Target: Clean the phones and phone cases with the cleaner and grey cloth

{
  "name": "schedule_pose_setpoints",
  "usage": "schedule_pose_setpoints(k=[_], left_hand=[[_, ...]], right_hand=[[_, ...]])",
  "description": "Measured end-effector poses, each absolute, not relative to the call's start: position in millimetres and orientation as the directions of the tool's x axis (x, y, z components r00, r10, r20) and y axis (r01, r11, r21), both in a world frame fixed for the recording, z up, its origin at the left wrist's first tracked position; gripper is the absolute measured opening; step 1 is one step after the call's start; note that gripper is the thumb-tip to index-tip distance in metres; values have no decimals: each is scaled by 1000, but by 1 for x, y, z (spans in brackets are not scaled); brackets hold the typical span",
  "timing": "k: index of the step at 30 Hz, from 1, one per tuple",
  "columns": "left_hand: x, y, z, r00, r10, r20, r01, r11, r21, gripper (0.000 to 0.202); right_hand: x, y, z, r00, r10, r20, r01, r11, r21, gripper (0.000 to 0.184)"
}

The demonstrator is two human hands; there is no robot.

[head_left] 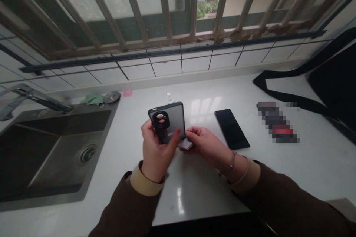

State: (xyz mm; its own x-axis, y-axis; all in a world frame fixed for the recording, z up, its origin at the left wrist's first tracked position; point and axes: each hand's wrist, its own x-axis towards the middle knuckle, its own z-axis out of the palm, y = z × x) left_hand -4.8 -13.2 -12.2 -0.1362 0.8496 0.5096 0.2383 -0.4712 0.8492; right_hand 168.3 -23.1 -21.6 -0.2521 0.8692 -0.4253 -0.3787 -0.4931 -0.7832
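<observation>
A person's two hands are held up over a white worktop (194,192). The left hand (157,152) is closed around the lower part of a smartphone in a black-edged, frosted case (168,122), with the fingers behind it and the thumb across its back. The phone stands tilted, its long axis running upward and away from the person, and its raised camera cutout is at the upper corner. The right hand (204,146) is nearly closed, its fingertips pinching a small folded grey cloth (186,144) against the phone's lower edge. Just right of the right hand, a second, dark smartphone (232,129) lies flat on the worktop, its long axis slanting. A small clear dropper bottle (169,98) stands behind the held phone. To the left is a steel sink (55,155) with a drain (87,153) in its floor, and a faucet (36,98) arches over it. A green rag (93,99) lies behind the sink, beside a round metal cover (112,97).
</observation>
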Motion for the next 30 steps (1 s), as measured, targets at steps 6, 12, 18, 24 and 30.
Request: schedule_pose_setpoints(k=[6, 12, 18, 24, 30], left_hand=[[-11, -14, -3, -21, 948, 318, 168, -311, 936, 42], [-13, -6, 0, 108, 947, 302, 247, -320, 915, 44], [-10, -8, 0, 429, 876, 223, 280, -363, 889, 44], [-13, -12, 3, 530, 839, 120, 175, -248, 953, 53], [-10, -11, 3, 444, 896, -3, -57, 31, 998, 41]], right_hand=[[172, -18, -21, -161, 896, -415, -246, -443, -862, 20], [179, -15, -25, -26, 938, -347, -195, -345, -918, 32], [186, -9, -22, 61, 957, -283, -256, -259, -931, 35], [195, -5, -18, 217, 967, -134, -259, -75, -963, 30], [204, -13, -6, 431, 860, 273, 277, 162, -947, 17]])
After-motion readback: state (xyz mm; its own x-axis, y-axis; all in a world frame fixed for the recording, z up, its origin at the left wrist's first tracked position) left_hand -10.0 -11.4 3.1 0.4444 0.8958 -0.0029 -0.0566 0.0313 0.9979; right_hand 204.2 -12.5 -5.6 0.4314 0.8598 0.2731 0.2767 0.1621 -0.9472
